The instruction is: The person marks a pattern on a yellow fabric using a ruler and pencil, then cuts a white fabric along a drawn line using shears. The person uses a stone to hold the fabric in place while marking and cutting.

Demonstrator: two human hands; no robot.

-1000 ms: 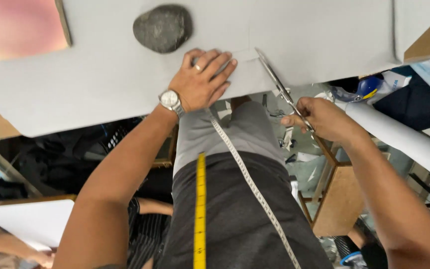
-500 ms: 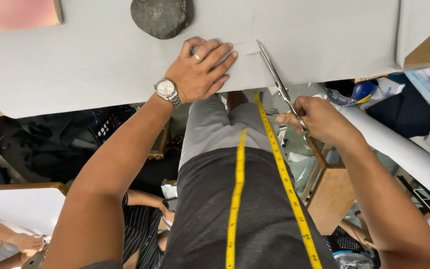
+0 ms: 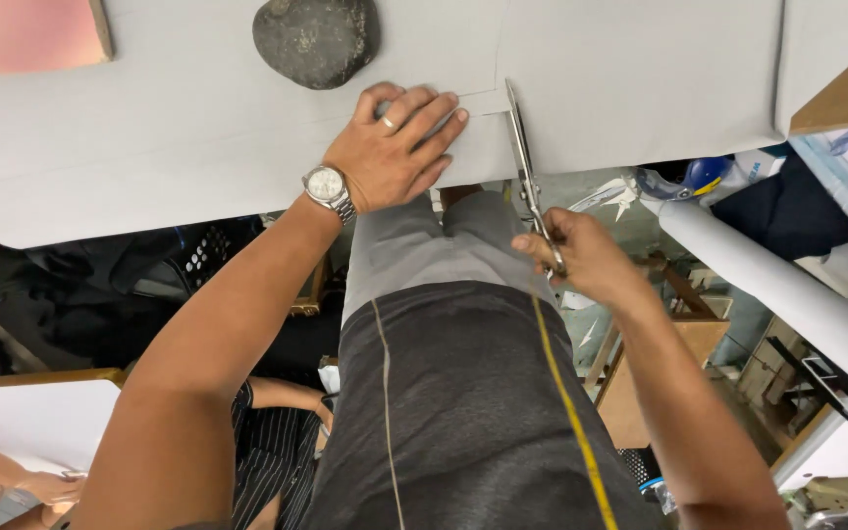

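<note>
Here, in the head view, a grey sheet [image 3: 198, 128] is spread across the top of the frame. It is pressed flat by the left hand [image 3: 395, 147], fingers splayed wide — just beside the cut. Scissors [image 3: 524, 167] are gripped in the right hand [image 3: 581, 257] at centre, blades into the sheet's edge. A dark stone [image 3: 316, 39] rests above — upper middle.
</note>
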